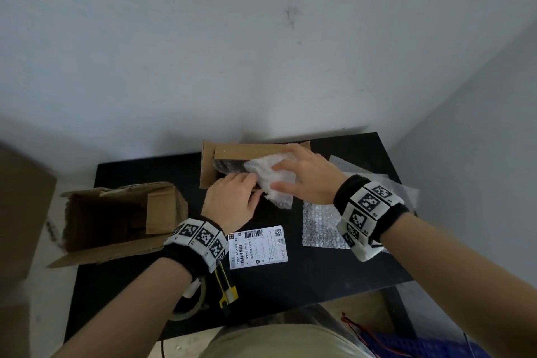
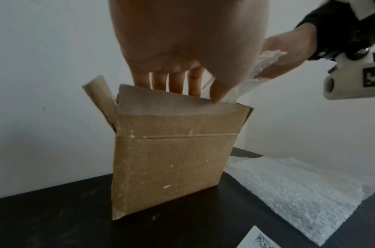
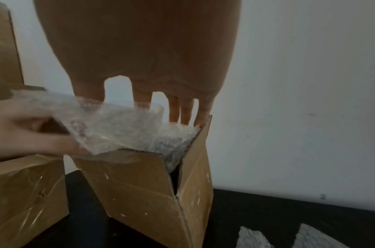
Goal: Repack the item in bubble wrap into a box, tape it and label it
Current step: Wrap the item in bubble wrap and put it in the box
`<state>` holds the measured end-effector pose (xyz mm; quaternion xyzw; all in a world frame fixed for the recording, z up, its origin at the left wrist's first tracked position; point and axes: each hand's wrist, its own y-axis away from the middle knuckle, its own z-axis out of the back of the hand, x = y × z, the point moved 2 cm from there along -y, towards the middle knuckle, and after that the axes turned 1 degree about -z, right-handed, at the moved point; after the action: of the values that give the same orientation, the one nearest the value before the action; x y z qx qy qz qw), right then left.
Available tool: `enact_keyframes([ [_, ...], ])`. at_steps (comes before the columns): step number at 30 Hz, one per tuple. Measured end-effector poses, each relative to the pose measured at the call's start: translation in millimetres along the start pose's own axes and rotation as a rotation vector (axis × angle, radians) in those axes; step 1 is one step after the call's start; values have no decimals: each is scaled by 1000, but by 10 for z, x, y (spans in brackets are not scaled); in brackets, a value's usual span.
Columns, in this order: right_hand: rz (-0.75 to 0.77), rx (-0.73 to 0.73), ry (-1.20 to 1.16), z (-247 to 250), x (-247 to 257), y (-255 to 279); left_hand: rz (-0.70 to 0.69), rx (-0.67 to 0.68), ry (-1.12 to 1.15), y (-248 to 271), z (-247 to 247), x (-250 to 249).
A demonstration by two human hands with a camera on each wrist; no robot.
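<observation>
A small open cardboard box [image 1: 250,151] stands at the back of the black table [image 1: 319,270]. Inside it lies a dark item [image 1: 229,166], half covered by crumpled bubble wrap [image 1: 270,180] that spills over the near rim. My right hand [image 1: 308,177] lies flat on the wrap with fingers spread and straight, their tips at the box's right wall [image 3: 201,151]. My left hand [image 1: 232,200] reaches over the near flap [image 2: 171,104]; its thumb and fingers pinch the wrap's loose edge [image 3: 118,127]. A white shipping label [image 1: 258,247] lies flat in front of the box.
A larger open carton [image 1: 116,221] sits at the table's left edge. Loose bubble wrap sheets [image 1: 322,224] lie to the right under my right wrist. A tape roll [image 1: 189,305] and a yellow utility knife [image 1: 226,291] lie near the front edge. The wall rises close behind the box.
</observation>
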<state>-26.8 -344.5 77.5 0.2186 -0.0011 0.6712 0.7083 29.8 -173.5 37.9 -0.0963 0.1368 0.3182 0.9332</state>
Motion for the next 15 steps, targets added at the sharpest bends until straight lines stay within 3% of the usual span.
enact_keyframes([
  [6,-20,-36,-87,-23,-34,-17,169,-39,75,-99,16,129],
  [8,-31,-45,-121,-10,-46,-36,164,-23,30,-160,46,202],
  [11,-41,-52,-199,-6,-89,-97,98,33,-35,-271,119,302],
  [15,-68,-52,-264,-2,-137,-150,242,170,36,-360,187,455],
])
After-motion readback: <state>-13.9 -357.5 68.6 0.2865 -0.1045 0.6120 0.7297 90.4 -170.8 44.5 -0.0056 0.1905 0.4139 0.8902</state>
